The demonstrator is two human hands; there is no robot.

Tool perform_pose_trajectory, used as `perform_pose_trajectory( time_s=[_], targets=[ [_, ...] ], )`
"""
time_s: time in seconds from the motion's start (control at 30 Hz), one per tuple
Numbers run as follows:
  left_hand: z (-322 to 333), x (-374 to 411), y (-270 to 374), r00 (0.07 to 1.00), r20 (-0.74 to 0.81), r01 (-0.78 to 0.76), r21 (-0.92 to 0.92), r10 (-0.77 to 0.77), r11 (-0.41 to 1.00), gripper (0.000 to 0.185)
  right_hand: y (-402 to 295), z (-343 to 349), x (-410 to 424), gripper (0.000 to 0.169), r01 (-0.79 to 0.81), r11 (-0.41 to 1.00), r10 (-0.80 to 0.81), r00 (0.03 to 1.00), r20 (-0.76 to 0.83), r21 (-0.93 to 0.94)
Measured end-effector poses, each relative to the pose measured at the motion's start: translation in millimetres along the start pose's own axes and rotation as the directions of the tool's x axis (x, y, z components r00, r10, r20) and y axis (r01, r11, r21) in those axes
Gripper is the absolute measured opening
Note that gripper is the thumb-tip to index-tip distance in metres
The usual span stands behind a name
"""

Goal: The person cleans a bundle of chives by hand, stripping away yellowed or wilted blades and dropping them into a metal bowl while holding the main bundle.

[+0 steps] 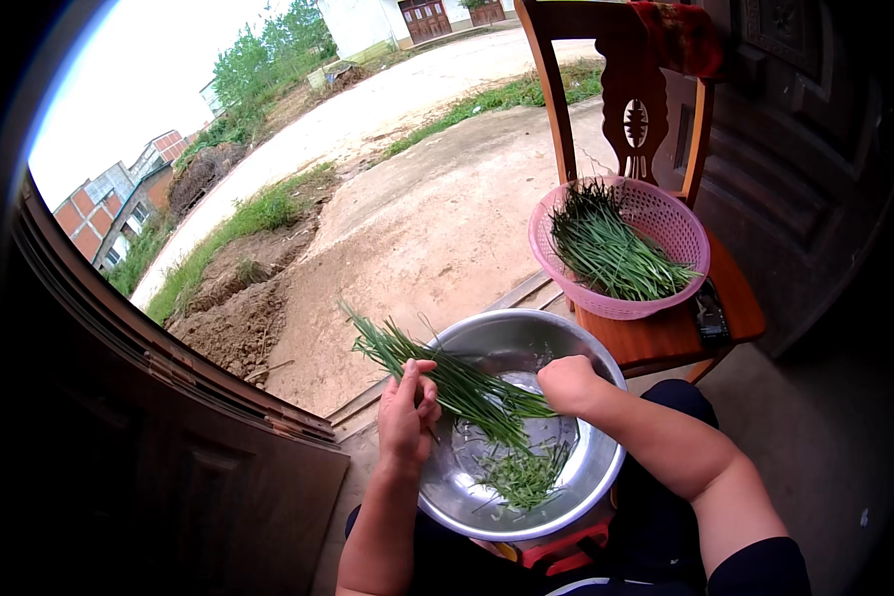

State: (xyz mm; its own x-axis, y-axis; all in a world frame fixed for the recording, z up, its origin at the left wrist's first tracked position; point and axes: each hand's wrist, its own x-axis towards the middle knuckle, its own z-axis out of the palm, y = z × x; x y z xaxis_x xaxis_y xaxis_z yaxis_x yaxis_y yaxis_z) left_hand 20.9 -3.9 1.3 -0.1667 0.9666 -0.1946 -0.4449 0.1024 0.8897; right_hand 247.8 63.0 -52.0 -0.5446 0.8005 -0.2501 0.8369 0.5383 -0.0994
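Observation:
A large bunch of long green chives [465, 391] lies slantwise over a stainless steel basin [596, 462]. My left hand [410, 410] is around the bunch near the basin's left rim, thumb and index finger raised. At the other end of the bunch, my right hand [570, 384] is curled above the basin; its fingers and whatever they may hold are hidden from view. Short chive pieces [523, 477] are heaped on the basin floor, near my side. The basin rests at my lap, above a red object [566, 547] that is mostly covered.
Ahead to the right, a wooden chair [652, 343] holds a pink perforated plastic basket [644, 307] of chives [618, 246]. A dark phone-like object [711, 313] lies beside the basket. A dark door panel [216, 477] stands at left, and concrete ground [432, 223] lies beyond the threshold.

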Motion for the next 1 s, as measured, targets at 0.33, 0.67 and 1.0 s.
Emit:
perform_pose_trajectory(
  time_s=[0.33,0.67,1.0],
  targets=[
    [-1.4,-0.2,-0.6,1.000,0.010,-0.008,0.023,0.008,1.000,0.026,-11.0,-4.6,5.7,0.020,0.010,0.999,-0.006,0.996,0.092,-0.051],
    [-2.1,-2.6,1.4,1.000,0.012,-0.017,0.089,0.016,0.996,0.031,7.6,-51.3,-3.4,0.036,-0.002,-0.022,-0.359,0.933,-0.006,1.000],
    [1.9,-4.0,2.0,0.991,0.131,0.000,0.018,-0.003,1.000,0.027,3.4,-61.1,-14.3,0.034,0.068,-0.397,-0.395,0.887,-0.238,0.915]
  ],
)
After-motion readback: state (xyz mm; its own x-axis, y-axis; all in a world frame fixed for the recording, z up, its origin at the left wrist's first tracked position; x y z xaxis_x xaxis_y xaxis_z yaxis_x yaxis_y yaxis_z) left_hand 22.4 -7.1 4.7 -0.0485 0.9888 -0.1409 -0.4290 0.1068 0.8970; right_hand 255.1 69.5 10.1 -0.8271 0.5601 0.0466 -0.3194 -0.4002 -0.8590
